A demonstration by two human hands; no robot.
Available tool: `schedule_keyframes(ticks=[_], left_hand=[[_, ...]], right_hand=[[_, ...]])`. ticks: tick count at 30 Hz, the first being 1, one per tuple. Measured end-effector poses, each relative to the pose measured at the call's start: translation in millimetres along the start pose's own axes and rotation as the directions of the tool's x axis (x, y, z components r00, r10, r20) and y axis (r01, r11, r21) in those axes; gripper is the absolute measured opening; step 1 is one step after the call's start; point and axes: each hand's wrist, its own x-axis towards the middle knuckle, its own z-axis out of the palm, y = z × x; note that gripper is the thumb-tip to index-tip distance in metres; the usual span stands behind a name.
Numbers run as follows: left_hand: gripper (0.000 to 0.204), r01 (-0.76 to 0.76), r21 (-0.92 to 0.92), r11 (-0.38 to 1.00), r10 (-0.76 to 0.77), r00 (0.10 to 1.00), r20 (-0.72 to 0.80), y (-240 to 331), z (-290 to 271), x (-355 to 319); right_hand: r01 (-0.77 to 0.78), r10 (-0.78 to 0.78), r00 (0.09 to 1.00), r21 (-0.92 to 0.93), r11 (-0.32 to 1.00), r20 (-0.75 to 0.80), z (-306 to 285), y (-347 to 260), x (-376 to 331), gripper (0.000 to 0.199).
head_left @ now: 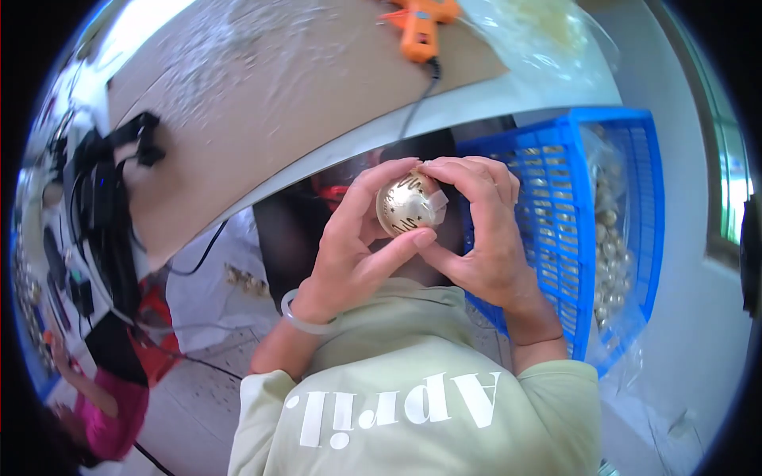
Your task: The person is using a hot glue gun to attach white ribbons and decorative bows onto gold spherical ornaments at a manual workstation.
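Your left hand [347, 242] and right hand [486, 234], half-curled, grip the gold ball [402, 209] left of the blue crate [584, 238]; likely holding step, next needs light pressure.

There's 1 held ball [403, 210], 1 orng glue gun [419, 38], 1 bracelet [309, 326] & 1 R-side crate [586, 230].
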Motion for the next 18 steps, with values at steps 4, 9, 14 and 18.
schedule_keyframes(ticks=[4, 9, 14, 18], left_hand=[[0.06, 0.0, -0.045, 0.999, -0.002, 0.999, -0.042, 6, -27, -19], [0.052, -0.032, -0.089, 0.996, 0.032, 0.999, 0.0, 4, -46, -30], [0.05, 0.015, -0.233, 0.972, -0.031, 0.997, -0.067, 8, -46, -30], [0.049, 0.095, -0.297, 0.95, -0.138, 0.982, -0.129, 10, -51, -33]], right_hand=[[0.089, -0.12, 0.988, 0.274, 0.958, 0.098, 1, -8, 23, 0.043], [0.315, -0.362, 0.91, 0.231, 0.921, 0.203, 21, 15, 40, 0.029], [-0.227, 0.069, 0.971, 0.783, 0.58, 0.231, 28, 10, 36, 0.017], [-0.433, 0.077, 0.901, 0.874, 0.222, 0.427, 13, 17, 38, 0.013]])
